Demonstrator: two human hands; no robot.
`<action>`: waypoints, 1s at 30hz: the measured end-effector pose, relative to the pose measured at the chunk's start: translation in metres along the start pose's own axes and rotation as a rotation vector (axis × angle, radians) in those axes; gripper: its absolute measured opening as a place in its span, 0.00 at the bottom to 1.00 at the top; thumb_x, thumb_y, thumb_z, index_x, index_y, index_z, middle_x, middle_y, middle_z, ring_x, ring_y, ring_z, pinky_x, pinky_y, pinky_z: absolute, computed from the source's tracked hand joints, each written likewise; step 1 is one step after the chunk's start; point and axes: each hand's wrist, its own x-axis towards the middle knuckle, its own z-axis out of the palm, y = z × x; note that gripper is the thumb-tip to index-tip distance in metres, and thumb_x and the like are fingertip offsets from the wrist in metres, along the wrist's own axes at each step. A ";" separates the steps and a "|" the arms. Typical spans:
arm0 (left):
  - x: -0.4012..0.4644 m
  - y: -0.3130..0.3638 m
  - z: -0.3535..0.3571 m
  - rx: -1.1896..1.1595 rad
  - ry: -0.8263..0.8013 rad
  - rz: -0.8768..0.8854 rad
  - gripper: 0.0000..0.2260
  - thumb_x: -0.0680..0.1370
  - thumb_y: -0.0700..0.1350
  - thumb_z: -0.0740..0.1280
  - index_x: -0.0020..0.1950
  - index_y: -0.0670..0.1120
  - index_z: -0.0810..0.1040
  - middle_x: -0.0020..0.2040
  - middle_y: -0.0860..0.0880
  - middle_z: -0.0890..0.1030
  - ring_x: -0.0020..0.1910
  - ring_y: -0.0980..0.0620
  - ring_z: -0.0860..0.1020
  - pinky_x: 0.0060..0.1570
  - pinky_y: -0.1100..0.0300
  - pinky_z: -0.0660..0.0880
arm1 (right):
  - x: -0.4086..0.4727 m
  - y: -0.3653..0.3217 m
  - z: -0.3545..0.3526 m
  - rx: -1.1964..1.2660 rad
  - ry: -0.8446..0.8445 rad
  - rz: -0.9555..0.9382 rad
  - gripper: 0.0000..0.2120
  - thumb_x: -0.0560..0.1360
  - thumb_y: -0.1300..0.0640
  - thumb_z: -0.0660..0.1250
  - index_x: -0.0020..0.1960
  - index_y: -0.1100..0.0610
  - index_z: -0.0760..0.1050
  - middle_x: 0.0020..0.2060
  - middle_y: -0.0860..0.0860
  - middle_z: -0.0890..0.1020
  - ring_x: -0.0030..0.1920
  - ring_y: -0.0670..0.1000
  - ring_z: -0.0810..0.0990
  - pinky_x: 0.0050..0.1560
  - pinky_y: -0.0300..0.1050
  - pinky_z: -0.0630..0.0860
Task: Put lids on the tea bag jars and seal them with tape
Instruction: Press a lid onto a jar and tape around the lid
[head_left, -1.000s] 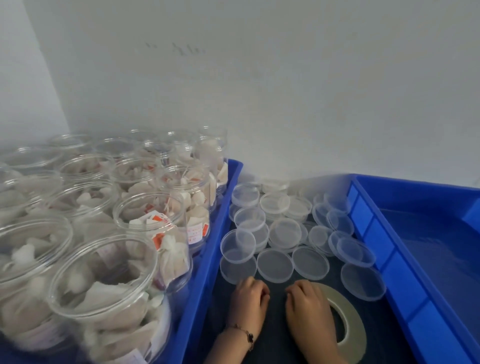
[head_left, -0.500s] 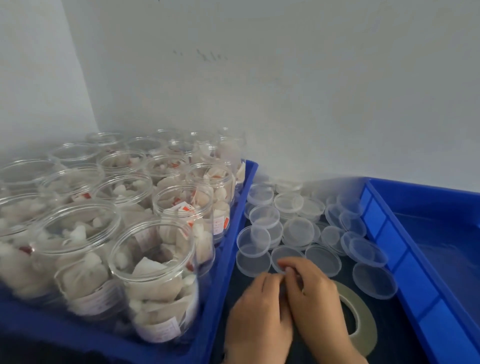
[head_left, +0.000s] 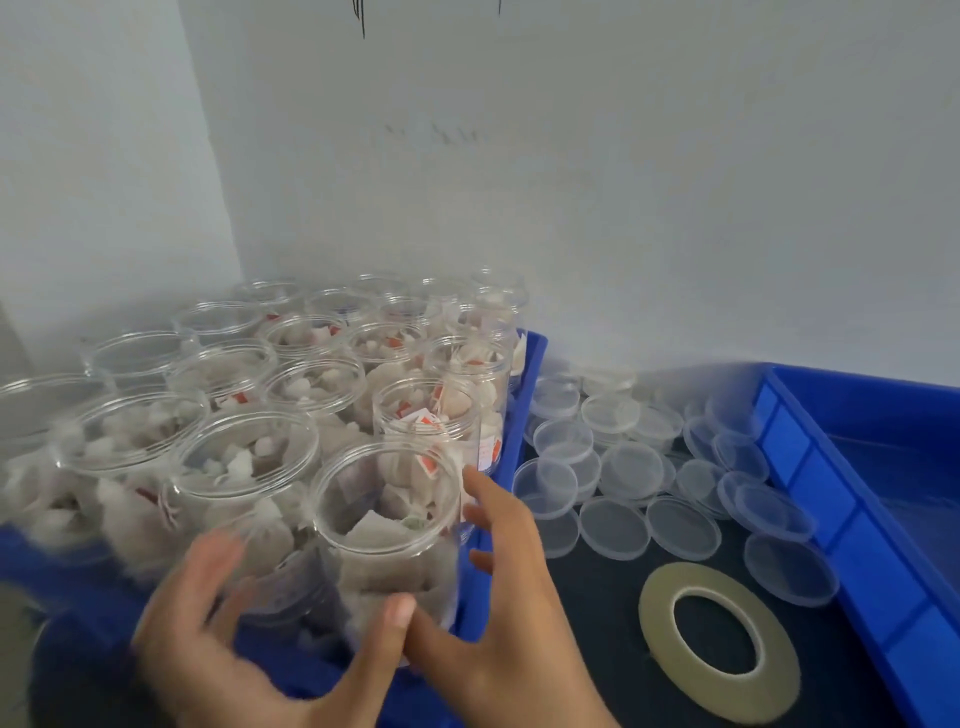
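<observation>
Jars (head_left: 260, 415) stand lidless in the bin (head_left: 530, 358); none looks sealed. Lids (head_left: 613, 467) and tape (head_left: 719, 642) lie right of the bin, untouched. Left hand (head_left: 208, 634) and right hand (head_left: 498, 597), fingers spread, cup the nearest jar (head_left: 387, 525).

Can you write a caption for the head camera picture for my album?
Both hands reach around an open tea bag jar, lids and tape roll waiting nearby.
</observation>
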 end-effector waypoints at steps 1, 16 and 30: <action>-0.004 0.006 0.002 -0.153 0.018 -0.021 0.39 0.55 0.43 0.79 0.62 0.31 0.72 0.57 0.45 0.75 0.56 0.60 0.74 0.56 0.62 0.72 | 0.002 0.002 0.002 0.017 -0.006 0.020 0.37 0.62 0.42 0.69 0.65 0.30 0.53 0.64 0.30 0.62 0.65 0.28 0.60 0.58 0.21 0.62; 0.000 0.048 0.031 -0.253 -0.069 -0.075 0.30 0.52 0.64 0.71 0.54 0.67 0.71 0.55 0.60 0.77 0.50 0.69 0.77 0.45 0.73 0.74 | 0.003 -0.004 -0.035 0.070 0.121 -0.032 0.32 0.64 0.47 0.72 0.66 0.37 0.66 0.58 0.36 0.76 0.61 0.37 0.73 0.53 0.28 0.71; -0.022 0.094 0.142 -0.236 -0.470 0.014 0.45 0.57 0.64 0.73 0.71 0.57 0.64 0.58 0.58 0.66 0.61 0.57 0.69 0.50 0.59 0.78 | -0.015 0.030 -0.135 0.003 0.395 0.033 0.32 0.64 0.56 0.78 0.62 0.39 0.67 0.53 0.29 0.75 0.57 0.32 0.73 0.40 0.26 0.74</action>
